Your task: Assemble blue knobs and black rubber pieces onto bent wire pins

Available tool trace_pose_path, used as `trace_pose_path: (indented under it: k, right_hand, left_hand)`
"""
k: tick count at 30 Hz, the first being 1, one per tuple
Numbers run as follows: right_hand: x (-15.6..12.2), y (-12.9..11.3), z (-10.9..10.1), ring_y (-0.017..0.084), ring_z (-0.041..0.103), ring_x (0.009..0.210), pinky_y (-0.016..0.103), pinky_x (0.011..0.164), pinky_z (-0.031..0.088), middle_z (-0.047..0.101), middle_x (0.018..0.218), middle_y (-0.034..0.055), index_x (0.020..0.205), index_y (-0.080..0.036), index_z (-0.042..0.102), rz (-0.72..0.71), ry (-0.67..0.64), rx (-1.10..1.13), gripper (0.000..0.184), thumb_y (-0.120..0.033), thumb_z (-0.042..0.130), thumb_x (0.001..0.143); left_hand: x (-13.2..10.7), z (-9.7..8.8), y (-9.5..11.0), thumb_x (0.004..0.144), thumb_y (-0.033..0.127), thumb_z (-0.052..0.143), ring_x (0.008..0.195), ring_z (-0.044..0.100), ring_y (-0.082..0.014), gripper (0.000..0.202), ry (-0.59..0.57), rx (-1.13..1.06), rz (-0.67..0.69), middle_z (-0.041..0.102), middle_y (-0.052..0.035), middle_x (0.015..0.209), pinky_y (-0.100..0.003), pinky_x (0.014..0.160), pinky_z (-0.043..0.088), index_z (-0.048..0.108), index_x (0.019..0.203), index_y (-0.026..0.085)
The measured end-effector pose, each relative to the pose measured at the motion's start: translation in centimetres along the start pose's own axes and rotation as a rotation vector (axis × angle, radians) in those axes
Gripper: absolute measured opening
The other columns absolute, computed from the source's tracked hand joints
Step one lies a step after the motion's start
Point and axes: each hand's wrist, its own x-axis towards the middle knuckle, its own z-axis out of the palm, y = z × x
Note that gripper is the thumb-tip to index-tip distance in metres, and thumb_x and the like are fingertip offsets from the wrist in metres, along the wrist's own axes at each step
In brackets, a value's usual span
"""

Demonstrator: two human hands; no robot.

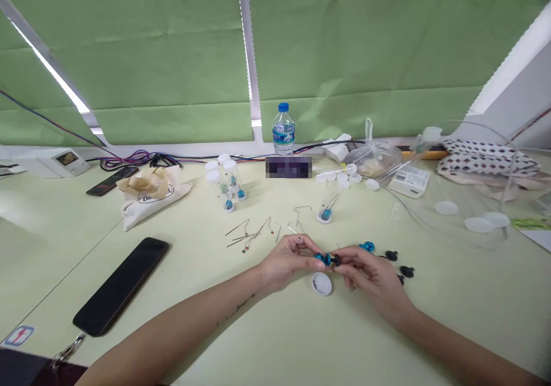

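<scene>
My left hand and my right hand meet over the pale green table, fingers pinched together on a small blue and black part held between them. A thin wire with a dark tip sticks up from my left fingers. Just below the hands lies a white cap. Another blue piece and a few small black pieces lie right of my right hand. Bent wires are scattered just beyond my left hand.
A black phone lies at the left. Clear vials with blue parts and another vial stand further back, with a cloth bag, a water bottle, white caps, a plastic bag and cables by the window.
</scene>
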Motion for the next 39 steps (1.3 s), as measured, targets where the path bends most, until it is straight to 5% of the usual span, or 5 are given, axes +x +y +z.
trace_pose_path:
  k: [4, 19, 25, 39]
  right_hand:
    - [-0.1, 0.0, -0.1, 0.016, 0.060, 0.059, 0.031, 0.057, 0.055, 0.068, 0.078, 0.0044, 0.107, -0.021, 0.064, -0.008, 0.042, -0.025, 0.030, -0.042, 0.062, 0.085]
    - [-0.5, 0.3, -0.4, 0.014, 0.059, 0.054, 0.026, 0.052, 0.052, 0.068, 0.069, 0.0013, 0.088, -0.023, 0.069, 0.057, -0.053, 0.000, 0.014, -0.035, 0.062, 0.086]
    - [-0.6, 0.9, -0.6, 0.019, 0.065, 0.070, 0.030, 0.064, 0.056, 0.068, 0.079, 0.0024, 0.106, -0.028, 0.065, 0.046, -0.011, -0.029, 0.024, -0.036, 0.065, 0.084]
    - [-0.7, 0.2, -0.9, 0.017, 0.065, 0.066, 0.027, 0.060, 0.054, 0.070, 0.074, 0.0011, 0.093, -0.025, 0.069, 0.042, -0.030, -0.116, 0.017, -0.039, 0.062, 0.085]
  left_hand:
    - [0.0, 0.2, 0.2, 0.053, 0.019, 0.089, 0.075, 0.069, -0.0167, 0.034, 0.040, -0.033, -0.010, 0.072, -0.0048, 0.079, -0.032, 0.079, 0.049, 0.066, 0.076, 0.013]
    - [0.2, -0.2, -0.5, 0.054, 0.013, 0.088, 0.070, 0.070, -0.0171, 0.030, -0.021, -0.062, -0.078, 0.074, -0.0083, 0.077, -0.030, 0.071, 0.052, 0.068, 0.076, 0.010]
    - [0.3, 0.0, 0.0, 0.053, 0.014, 0.089, 0.068, 0.070, -0.0174, 0.030, 0.022, -0.109, -0.078, 0.072, -0.0049, 0.073, -0.030, 0.071, 0.052, 0.067, 0.073, 0.011]
    - [0.3, 0.0, 0.0, 0.053, 0.012, 0.088, 0.066, 0.070, -0.0161, 0.030, -0.002, -0.095, -0.128, 0.073, -0.0062, 0.072, -0.028, 0.068, 0.052, 0.066, 0.074, 0.009]
